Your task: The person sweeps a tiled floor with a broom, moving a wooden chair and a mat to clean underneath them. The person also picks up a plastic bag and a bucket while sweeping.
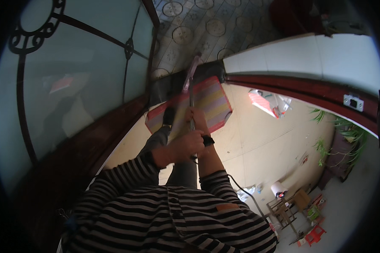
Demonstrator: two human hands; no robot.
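Note:
A mop with a pink flat head (192,72) and a thin metal handle (191,97) slants away from my body. Around the top part of the handle my left hand (188,144) is closed. Farther down, my right hand (197,117), with a black band on its wrist, grips the same handle. The mop's head lies across the dark door sill (164,88), at the far side of a striped doormat (213,104) with red edges. My dark shoe (168,116) is on the mat, partly blurred.
A frosted-glass door (98,63) with dark metalwork stands at left. The red door frame (291,83), with a strike plate (353,102), runs along the right. Beyond the sill is patterned tile (215,27). Potted plants (348,136), a wooden chair (281,213) and a red stool (315,235) stand at right.

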